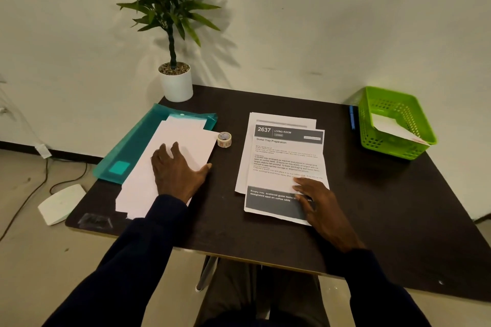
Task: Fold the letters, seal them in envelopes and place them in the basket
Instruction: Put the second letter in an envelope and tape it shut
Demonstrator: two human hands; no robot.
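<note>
Now the left grip (178, 171) lies released, flat on the envelopes (190, 145) beneath it. The right grip (320, 203), likewise released, presses the letters (273, 180).

I see the left hand (176, 170) lying flat, fingers spread, on the white envelopes (186, 146) just left of the tape roll (224, 139). Right of the roll, the right hand (316, 202) rests its fingers on the top printed letter (284, 162). Well right of the roll, the green basket (372, 119) holds something white, all on the dark bench (372, 207).
</note>
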